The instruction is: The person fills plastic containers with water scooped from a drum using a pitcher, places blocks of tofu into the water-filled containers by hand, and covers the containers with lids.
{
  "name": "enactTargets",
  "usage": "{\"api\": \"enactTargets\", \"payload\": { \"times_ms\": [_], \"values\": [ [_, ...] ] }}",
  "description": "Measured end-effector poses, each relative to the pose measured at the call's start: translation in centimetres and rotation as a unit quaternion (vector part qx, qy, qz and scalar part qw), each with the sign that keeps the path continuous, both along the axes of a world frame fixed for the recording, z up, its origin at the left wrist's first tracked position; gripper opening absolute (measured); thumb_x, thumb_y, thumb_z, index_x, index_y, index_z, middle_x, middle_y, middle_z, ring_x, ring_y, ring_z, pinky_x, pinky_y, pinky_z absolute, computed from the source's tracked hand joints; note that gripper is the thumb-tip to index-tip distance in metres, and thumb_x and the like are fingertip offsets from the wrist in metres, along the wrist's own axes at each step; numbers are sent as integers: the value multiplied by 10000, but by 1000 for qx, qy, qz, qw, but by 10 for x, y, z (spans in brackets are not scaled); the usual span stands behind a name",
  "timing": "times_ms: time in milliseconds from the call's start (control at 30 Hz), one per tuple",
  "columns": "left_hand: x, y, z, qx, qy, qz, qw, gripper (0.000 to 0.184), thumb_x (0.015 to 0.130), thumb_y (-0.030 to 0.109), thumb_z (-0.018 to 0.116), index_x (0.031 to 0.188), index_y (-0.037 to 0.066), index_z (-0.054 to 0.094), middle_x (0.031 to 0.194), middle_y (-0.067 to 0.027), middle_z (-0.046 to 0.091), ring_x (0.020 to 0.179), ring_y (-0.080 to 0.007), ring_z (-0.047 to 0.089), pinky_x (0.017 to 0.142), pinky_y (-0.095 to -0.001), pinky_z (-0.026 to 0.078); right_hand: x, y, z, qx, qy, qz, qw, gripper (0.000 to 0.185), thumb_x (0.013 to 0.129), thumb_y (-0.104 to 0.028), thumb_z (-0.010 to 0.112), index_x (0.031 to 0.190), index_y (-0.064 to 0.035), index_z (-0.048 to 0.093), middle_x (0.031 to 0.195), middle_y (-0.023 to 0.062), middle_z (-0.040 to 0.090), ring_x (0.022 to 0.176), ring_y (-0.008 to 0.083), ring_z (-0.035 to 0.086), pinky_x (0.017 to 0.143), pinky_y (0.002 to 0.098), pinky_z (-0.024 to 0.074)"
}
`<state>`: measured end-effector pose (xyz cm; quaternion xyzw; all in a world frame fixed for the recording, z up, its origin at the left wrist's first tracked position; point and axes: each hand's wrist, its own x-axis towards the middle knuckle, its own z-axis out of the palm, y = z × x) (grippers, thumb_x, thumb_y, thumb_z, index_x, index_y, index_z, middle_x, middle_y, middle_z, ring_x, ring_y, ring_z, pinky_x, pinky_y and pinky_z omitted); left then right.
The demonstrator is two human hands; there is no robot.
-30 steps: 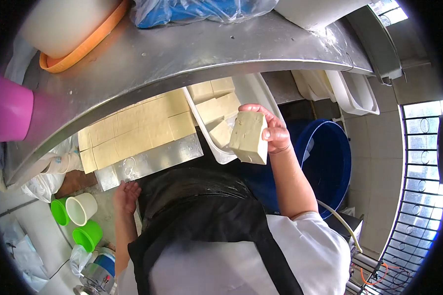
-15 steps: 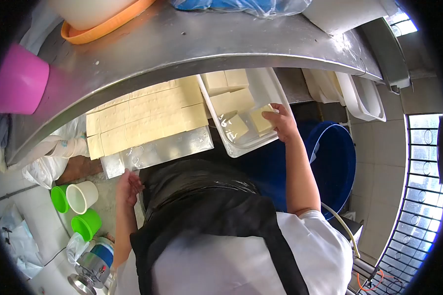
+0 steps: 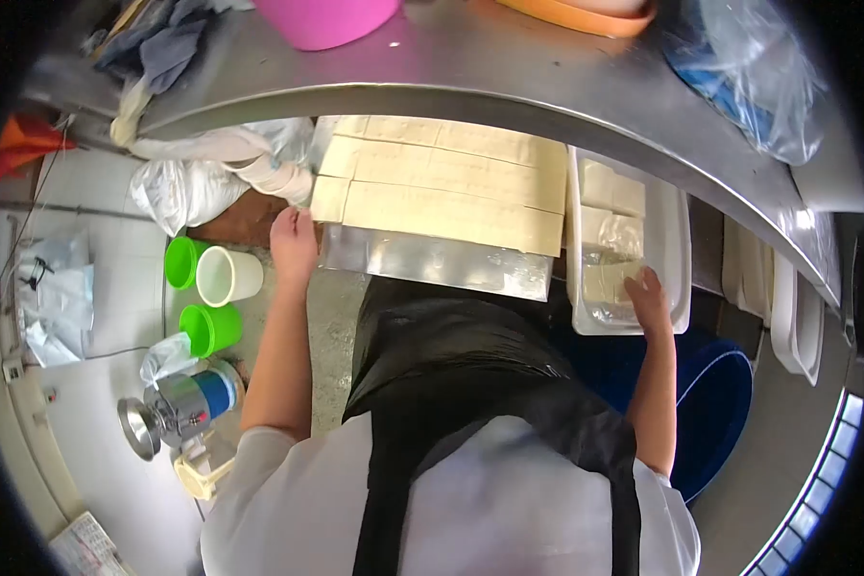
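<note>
Right hand [image 3: 653, 302]: fingertips at the right end of a cream block [image 3: 605, 283]; whether they clamp it or merely rest there, I cannot tell.
Cream block: just left of those fingertips, inside the white tub [image 3: 666, 235], whose floor probably carries its weight.
Other blocks [image 3: 612, 232]: beyond the right hand in the tub, likely kept together by its walls.
Left hand [image 3: 295, 245]: beside the slab [image 3: 432, 182] at its left end, fingers curled; contact unclear.
Slab: between the hands and beyond, cut by lines, apparently borne flat by the metal tray [image 3: 432, 262].
</note>
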<state>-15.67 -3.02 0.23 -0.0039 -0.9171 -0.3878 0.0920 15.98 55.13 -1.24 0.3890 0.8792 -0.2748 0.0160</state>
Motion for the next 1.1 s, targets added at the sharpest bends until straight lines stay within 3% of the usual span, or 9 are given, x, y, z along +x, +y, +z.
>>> {"api": "enactTargets", "payload": {
  "times_ms": [133, 200, 400, 533, 633, 700, 800, 1000, 1100],
  "values": [
    [-26, 7, -16, 21, -23, 8, 999, 441, 1004, 329, 642, 1129, -93, 684, 997, -249, 734, 953, -362, 713, 855, -436, 533, -2, -18, 13, 15, 9, 6, 1000, 637, 930, -373, 689, 1428, 0, 552, 1379, 277, 621, 1280, 457, 585, 1090, 489, 464],
    [-42, 8, -23, -48, -176, 11, 983, 509, 993, 384, 653, 1118, -108, 684, 1048, -288, 730, 1034, -377, 714, 890, -451, 527, 0, -22, 8, 72, 3, 38, 997, 629, 941, -380, 678, 1428, -5, 549, 1400, 276, 598, 1292, 456, 569, 1088, 495, 464],
    [-49, 25, -52, 109, -168, 72, 977, 618, 980, 458, 665, 1229, -107, 641, 1194, -278, 711, 1087, -397, 698, 934, -457, 518, 0, -31, 9, 103, 47, 39, 993, 543, 963, -320, 646, 1399, -7, 566, 1364, 273, 613, 1273, 454, 576, 1075, 495, 468],
    [-53, 26, -36, 97, -200, 45, 974, 669, 951, 471, 707, 1260, -115, 616, 1229, -249, 699, 1127, -353, 680, 953, -440, 505, -2, -36, 12, 125, 48, 39, 990, 514, 958, -304, 627, 1382, -19, 575, 1348, 267, 618, 1240, 465, 584, 1053, 502, 484],
    [-54, 28, -20, 133, -274, 90, 948, 639, 898, 494, 776, 1236, -35, 659, 1163, -161, 716, 1049, -276, 668, 870, -441, 504, -3, -35, 9, 139, 52, 42, 988, 500, 958, -301, 626, 1374, -28, 580, 1334, 264, 626, 1222, 469, 593, 1038, 510, 493],
    [-53, 29, -11, 292, -380, 115, 870, 582, 845, 502, 836, 1212, 77, 685, 1090, -67, 713, 935, -205, 631, 768, -403, 466, -3, -34, 6, 137, 51, 47, 988, 496, 959, -300, 624, 1374, -31, 580, 1331, 262, 627, 1218, 469, 595, 1032, 514, 495],
    [-55, 29, -17, 333, -418, 111, 838, 567, 828, 499, 856, 1241, 161, 664, 1086, -15, 707, 893, -185, 607, 732, -364, 425, -2, -33, 7, 136, 46, 52, 988, 492, 961, -299, 621, 1372, -33, 579, 1326, 260, 629, 1214, 468, 598, 1024, 519, 500],
    [-49, 27, -17, 300, -366, 4, 881, 552, 867, 413, 838, 1300, 143, 630, 1199, -42, 690, 987, -240, 657, 821, -405, 506, -5, -35, 11, 140, 31, 49, 988, 492, 965, -314, 624, 1367, -33, 581, 1326, 257, 629, 1213, 465, 600, 1018, 523, 502],
    [-43, 12, -20, 346, -362, -7, 865, 475, 912, 355, 796, 1297, 133, 630, 1183, -48, 715, 929, -227, 701, 763, -378, 540, -5, -35, 11, 143, 35, 53, 988, 486, 971, -317, 631, 1361, -31, 587, 1320, 256, 633, 1202, 460, 609, 1012, 521, 506]
  ]
}}
